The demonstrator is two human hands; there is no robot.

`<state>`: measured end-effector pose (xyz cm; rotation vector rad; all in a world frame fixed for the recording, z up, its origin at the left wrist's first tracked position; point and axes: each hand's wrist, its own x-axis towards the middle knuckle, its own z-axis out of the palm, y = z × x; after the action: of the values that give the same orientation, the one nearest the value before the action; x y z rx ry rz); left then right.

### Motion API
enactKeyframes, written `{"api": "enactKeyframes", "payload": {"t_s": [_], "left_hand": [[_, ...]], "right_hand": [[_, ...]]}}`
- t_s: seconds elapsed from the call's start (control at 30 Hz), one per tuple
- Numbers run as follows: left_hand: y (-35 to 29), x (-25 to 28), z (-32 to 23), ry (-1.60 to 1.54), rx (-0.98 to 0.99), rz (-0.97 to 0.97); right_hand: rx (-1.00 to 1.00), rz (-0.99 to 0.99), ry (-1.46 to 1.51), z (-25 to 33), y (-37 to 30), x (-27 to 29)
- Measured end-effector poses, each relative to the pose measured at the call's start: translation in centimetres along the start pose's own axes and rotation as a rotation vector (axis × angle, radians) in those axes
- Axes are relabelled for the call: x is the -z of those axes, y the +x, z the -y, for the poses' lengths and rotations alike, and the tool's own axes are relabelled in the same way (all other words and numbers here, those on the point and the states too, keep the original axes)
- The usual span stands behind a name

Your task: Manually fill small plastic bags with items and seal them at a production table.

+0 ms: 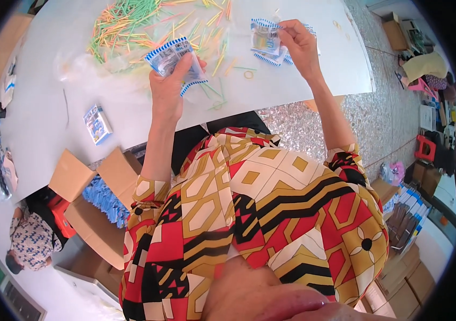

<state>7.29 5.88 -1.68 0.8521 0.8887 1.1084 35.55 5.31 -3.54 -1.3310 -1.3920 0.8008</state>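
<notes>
In my left hand is a small blue-and-white striped-edge plastic packet; my thumb presses across its front, and I cannot tell whether more lie behind it. My right hand pinches the upper right side of a similar clear-fronted packet between thumb and fingers. Beneath that packet, several more striped packets lie on the white table, partly covered by the hand. A single packet rests apart near the table's left front edge. Between my hands lies a rubber band.
Thin green, yellow and orange sticks are heaped at the table's far side, some scattered nearer. An open cardboard box of blue-and-white packets stands at the table's front left. Another person is at far left. A red stool stands right.
</notes>
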Motion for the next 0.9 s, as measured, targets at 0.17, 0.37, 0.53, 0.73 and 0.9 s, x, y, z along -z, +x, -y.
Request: {"api": "enactKeyframes", "payload": {"t_s": [0.17,0.37,0.53,0.73,0.9], "left_hand": [[-0.7,-0.1,0.3,0.007,0.006,0.005],[-0.1,0.1,0.3,0.024,-0.006,0.008],[0.1,-0.8,0.5,0.042,0.013,-0.028],[0.7,-0.2,0.6,0.128,0.003,0.007],[0.6,-2.4,1.8,0.176,0.029,0.087]], "right_hand": [[0.085,-0.077,-0.035,-3.1,-1.2,0.7],[-0.105,-0.209,0.188,-4.0,-0.8,1.1],[-0.146,-0.196,-0.022,-7.1,-0.6,2.4],[0.127,-0.441,-0.460,-1.5,0.0,-1.4],[0.124,0.150,-0.073,5.9,-1.1,-4.3]]}}
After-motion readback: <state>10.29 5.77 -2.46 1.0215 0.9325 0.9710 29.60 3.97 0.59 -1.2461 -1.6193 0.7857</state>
